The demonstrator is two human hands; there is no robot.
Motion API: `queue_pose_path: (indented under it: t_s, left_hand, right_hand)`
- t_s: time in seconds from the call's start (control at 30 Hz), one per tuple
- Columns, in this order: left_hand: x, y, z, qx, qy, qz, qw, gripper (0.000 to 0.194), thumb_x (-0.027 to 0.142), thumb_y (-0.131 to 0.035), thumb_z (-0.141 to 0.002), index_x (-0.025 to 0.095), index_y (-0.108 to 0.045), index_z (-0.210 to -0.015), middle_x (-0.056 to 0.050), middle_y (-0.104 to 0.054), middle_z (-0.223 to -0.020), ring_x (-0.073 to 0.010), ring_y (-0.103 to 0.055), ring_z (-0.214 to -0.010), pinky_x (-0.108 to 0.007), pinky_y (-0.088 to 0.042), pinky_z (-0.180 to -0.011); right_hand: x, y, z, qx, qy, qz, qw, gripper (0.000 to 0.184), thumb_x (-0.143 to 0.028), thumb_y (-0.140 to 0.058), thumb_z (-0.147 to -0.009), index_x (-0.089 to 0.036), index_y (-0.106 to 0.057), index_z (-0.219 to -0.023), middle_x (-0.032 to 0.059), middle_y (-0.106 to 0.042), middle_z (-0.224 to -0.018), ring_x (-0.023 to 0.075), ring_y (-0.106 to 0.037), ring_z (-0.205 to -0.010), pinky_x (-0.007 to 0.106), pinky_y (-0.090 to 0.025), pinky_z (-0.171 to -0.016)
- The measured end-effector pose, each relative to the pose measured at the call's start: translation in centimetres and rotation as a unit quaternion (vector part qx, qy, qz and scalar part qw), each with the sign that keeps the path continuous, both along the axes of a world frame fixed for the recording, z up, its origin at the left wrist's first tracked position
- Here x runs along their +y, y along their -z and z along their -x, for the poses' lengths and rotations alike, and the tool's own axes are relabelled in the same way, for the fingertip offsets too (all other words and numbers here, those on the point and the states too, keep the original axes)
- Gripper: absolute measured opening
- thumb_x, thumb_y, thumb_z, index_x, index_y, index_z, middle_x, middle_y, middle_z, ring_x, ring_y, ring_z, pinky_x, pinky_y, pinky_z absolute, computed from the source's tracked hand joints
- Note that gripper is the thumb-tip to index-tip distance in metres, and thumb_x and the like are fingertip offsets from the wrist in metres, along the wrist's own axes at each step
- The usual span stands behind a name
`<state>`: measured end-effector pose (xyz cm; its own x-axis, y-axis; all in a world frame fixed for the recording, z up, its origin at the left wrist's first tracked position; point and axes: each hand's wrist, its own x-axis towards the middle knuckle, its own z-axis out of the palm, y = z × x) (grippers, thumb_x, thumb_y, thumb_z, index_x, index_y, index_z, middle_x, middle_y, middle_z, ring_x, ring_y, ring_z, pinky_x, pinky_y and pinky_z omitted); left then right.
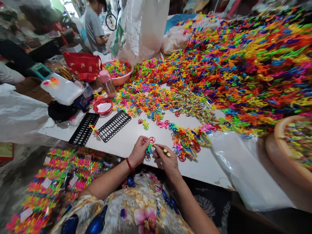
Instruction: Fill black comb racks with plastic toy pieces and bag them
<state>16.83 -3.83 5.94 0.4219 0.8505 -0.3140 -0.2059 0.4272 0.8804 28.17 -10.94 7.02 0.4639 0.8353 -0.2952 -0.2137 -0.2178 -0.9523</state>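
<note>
While two bare hands work close together above the near edge of a white desk [200, 167], the left hand [137, 152], wearing a red beaded bracelet, pinches a small blue-green plastic toy with a red spoked wheel [149, 149] between thumb and fingertips. The right hand [168, 160] is curled just beside it, holding small pale-yellow pieces [165, 151] among its fingers; their exact shape is too small to tell. Just right of the hands lies a cluster of multicoloured plastic toys [185, 139]. To the left, two black plastic grids [117, 124] lie flat near a round red mesh basket [111, 110]. A huge heap of bright plastic pieces [243, 71] fills the far right, behind flat clear plastic bags [234, 162] and a round orange basin [273, 144]. Far left, a person in a grey shirt [92, 29] stands.
</note>
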Motion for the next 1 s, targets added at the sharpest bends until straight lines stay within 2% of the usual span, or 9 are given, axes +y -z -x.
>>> queue_pose_path:
  t_s: [0.17,0.4,0.6,0.7,0.8,0.87,0.93,1.0]
  left_hand:
    - [-0.2,0.4,0.0,0.064,-0.008,-0.069,0.996,0.04,0.058,-0.062,-0.082,0.019,-0.052,-0.088,0.004,-0.053,-0.072,-0.0088,-0.047,-0.061,-0.021,-0.039,-0.057]
    - [-0.5,1.0,-0.2,0.138,-0.022,-0.107,0.984,0.027,0.047,-0.05,-0.092,0.021,-0.048,-0.087,0.004,-0.05,-0.07,-0.0101,-0.044,-0.06,-0.022,-0.037,-0.057]
    - [0.0,0.9,-0.6,0.181,-0.038,-0.182,0.966,0.021,0.039,-0.052,-0.09,0.02,-0.05,-0.082,0.004,-0.048,-0.071,-0.0113,-0.045,-0.066,-0.023,-0.037,-0.063]
    - [0.3,1.1,-1.2,0.158,-0.026,-0.153,0.975,0.024,0.042,-0.056,-0.087,0.02,-0.05,-0.08,0.004,-0.047,-0.067,-0.0107,-0.043,-0.061,-0.022,-0.035,-0.059]
    - [0.3,1.3,-1.9,0.085,0.007,-0.04,0.996,0.03,0.046,-0.06,-0.082,0.02,-0.046,-0.077,0.004,-0.049,-0.066,-0.0098,-0.042,-0.056,-0.022,-0.034,-0.054]
    - [0.2,1.4,-2.1,0.059,0.035,0.015,0.998,0.033,0.048,-0.062,-0.081,0.02,-0.044,-0.076,0.004,-0.049,-0.066,-0.0094,-0.042,-0.055,-0.021,-0.033,-0.052]
    - [0.4,1.3,-2.1,0.09,0.044,-0.01,0.995,0.031,0.047,-0.059,-0.084,0.02,-0.046,-0.078,0.004,-0.049,-0.068,-0.0097,-0.043,-0.057,-0.021,-0.034,-0.053]
    - [1.1,1.0,-1.8,0.164,0.026,-0.092,0.982,0.024,0.044,-0.051,-0.091,0.021,-0.05,-0.084,0.003,-0.05,-0.071,-0.0111,-0.047,-0.063,-0.022,-0.038,-0.06]
  right_hand:
    - [-0.1,0.0,0.2,0.01,-0.006,0.002,1.0,0.044,-0.054,-0.077,-0.069,-0.017,-0.074,-0.092,0.003,-0.07,-0.07,0.0132,-0.06,-0.056,0.025,-0.051,-0.051]
    - [-0.7,0.7,0.2,-0.128,-0.046,-0.055,0.989,0.035,-0.048,-0.07,-0.079,-0.018,-0.075,-0.096,0.0064,-0.075,-0.086,0.0165,-0.065,-0.068,0.027,-0.054,-0.062]
    - [-1.4,1.4,0.9,-0.191,-0.07,-0.095,0.975,0.027,-0.042,-0.063,-0.087,-0.018,-0.073,-0.094,0.005,-0.075,-0.084,0.0172,-0.068,-0.072,0.026,-0.055,-0.065]
    - [-1.7,1.4,0.9,-0.24,-0.065,-0.116,0.962,0.024,-0.038,-0.059,-0.09,-0.019,-0.073,-0.097,0.0056,-0.076,-0.089,0.0187,-0.07,-0.078,0.028,-0.057,-0.071]
    - [-1.8,1.5,0.5,-0.314,-0.076,-0.133,0.937,0.022,-0.034,-0.057,-0.092,-0.021,-0.072,-0.1,0.0073,-0.076,-0.093,0.0206,-0.072,-0.082,0.032,-0.058,-0.077]
    - [-1.8,1.5,0.1,-0.352,-0.091,-0.15,0.919,0.022,-0.033,-0.055,-0.093,-0.022,-0.072,-0.102,0.0079,-0.076,-0.094,0.0213,-0.073,-0.084,0.033,-0.059,-0.079]
    - [-1.7,1.5,-0.6,-0.375,-0.104,-0.164,0.906,0.022,-0.031,-0.053,-0.094,-0.022,-0.072,-0.102,0.0076,-0.076,-0.094,0.0206,-0.073,-0.084,0.032,-0.06,-0.079]
    - [-1.5,1.4,-1.8,-0.401,-0.094,-0.164,0.896,0.022,-0.031,-0.053,-0.094,-0.023,-0.072,-0.103,0.0073,-0.076,-0.094,0.02,-0.072,-0.083,0.032,-0.06,-0.078]
